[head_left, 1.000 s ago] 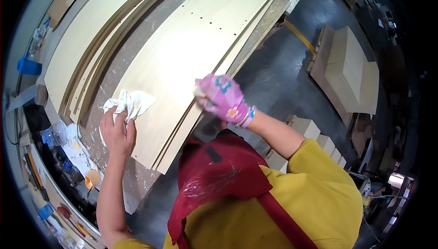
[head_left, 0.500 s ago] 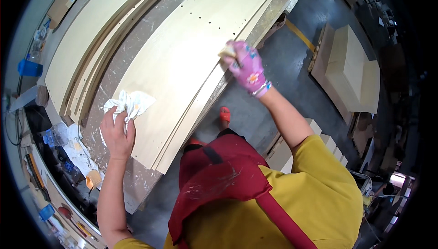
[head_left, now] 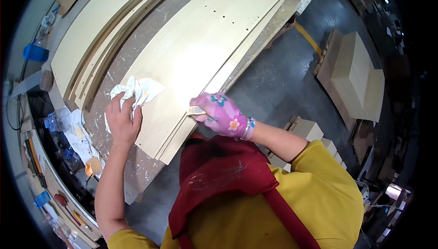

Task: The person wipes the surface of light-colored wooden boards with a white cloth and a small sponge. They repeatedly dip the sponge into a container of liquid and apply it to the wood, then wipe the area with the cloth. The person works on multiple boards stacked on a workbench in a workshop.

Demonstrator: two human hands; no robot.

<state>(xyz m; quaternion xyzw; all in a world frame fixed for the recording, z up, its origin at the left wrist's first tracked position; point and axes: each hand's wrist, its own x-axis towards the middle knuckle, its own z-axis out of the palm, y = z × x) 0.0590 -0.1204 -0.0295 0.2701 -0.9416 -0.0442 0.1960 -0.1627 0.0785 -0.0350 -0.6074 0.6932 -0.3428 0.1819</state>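
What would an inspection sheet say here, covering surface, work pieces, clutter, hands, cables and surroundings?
Surface: brown table, spotted with white marks.
Work pieces: near stack of pale boards, holes in the top one; second curved stack to its left.
Clutter: clear bottle and crumpled rag at left.
Left hand: bare, on a white cloth.
Right hand: pink flowered glove, holding a small pale pad at the near stack's edge.
Cables: pale one, right rim.
Surroundings: grey floor, yellow line.

Pink flowered glove [head_left: 222, 115], maroon apron [head_left: 226, 173]
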